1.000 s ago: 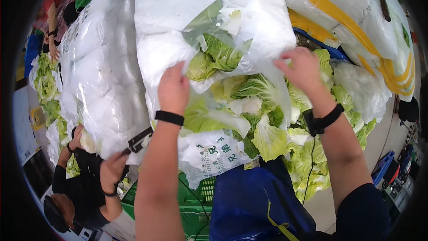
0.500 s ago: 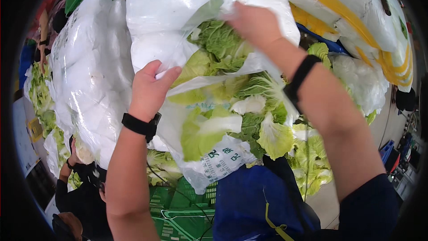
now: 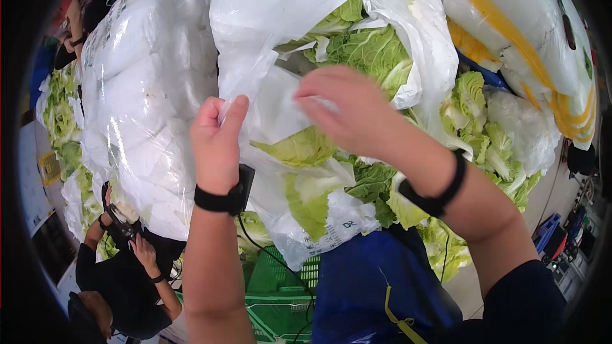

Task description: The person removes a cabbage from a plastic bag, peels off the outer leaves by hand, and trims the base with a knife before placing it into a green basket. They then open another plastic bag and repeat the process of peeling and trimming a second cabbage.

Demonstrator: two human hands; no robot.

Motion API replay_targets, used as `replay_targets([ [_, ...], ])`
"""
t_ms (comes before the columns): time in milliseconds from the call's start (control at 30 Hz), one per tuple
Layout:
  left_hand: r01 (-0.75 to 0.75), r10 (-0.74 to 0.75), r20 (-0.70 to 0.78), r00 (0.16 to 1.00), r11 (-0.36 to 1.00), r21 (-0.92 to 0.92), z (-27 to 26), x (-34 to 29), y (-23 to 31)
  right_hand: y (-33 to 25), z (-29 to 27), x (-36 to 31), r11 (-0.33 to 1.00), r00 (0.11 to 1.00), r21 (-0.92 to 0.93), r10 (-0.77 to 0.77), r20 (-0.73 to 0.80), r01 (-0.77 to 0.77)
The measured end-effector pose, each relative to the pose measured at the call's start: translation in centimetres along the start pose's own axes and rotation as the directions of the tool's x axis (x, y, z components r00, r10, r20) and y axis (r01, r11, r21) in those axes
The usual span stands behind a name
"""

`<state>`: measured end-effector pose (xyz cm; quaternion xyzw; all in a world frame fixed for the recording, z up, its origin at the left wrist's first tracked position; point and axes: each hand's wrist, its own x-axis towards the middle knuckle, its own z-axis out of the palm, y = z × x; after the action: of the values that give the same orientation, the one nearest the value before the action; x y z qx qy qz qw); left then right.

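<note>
A white plastic bag (image 3: 280,6) lies torn open in front of me, with leafy green Chinese cabbage (image 3: 370,54) showing through the opening. Between thumb and fingers, my left hand (image 3: 220,143) pinches the bag's plastic at the left of the tear. My right hand (image 3: 347,111), slightly blurred, is closed on a loose flap of the same plastic near the middle. Below the hands, loose cabbage leaves (image 3: 309,200) rest on the bag's lower, printed part (image 3: 338,229), close to my blue apron (image 3: 382,280).
More full white bags (image 3: 143,89) are stacked at left, and a white sack with yellow stripes (image 3: 510,19) stands at right. Cabbage leaves (image 3: 468,105) pile beside it. A green crate (image 3: 280,312) is below. At lower left a co-worker (image 3: 127,280) handles something dark.
My right hand has come down and toward the left hand. The bag's opening at the upper right is wider, exposing more cabbage. My left hand keeps its pinch on the plastic.
</note>
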<state>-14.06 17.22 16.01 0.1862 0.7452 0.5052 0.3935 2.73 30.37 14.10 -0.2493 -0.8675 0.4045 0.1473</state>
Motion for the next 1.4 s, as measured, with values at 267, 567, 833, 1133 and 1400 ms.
replay_targets([
  [267, -0.289, 0.356, -0.012, 0.934, 0.777, 0.560, -2.3, -1.8, -2.7, 2.0, 7.2, 2.9, 0.901, 0.894, 0.060, 0.414, 0.171, -0.429],
  [567, 0.082, -0.062, -0.390, 0.919, 0.996, 0.037, -0.3, -10.4, -9.5, -1.7, 13.1, -18.0, 0.151, 0.402, 0.903, 0.915, 0.026, -0.403],
  [833, -0.235, 0.030, -0.467, 0.884, 0.892, -0.387, -0.7, -8.4, -2.2, -1.9, 6.9, -19.9, 0.715, 0.622, 0.401, 0.698, -0.355, -0.573],
  [1133, -0.373, 0.135, -0.590, 0.796, 0.877, -0.303, 0.5, -5.8, 0.9, 2.7, 2.8, -3.8, 0.980, 0.925, -0.182, 0.142, 0.354, -0.081],
  [1400, -0.124, 0.170, -0.302, 0.938, 0.978, 0.166, 1.2, -4.4, -0.9, 5.7, 2.4, -15.5, 0.900, 0.912, 0.151, 0.400, 0.088, -0.410],
])
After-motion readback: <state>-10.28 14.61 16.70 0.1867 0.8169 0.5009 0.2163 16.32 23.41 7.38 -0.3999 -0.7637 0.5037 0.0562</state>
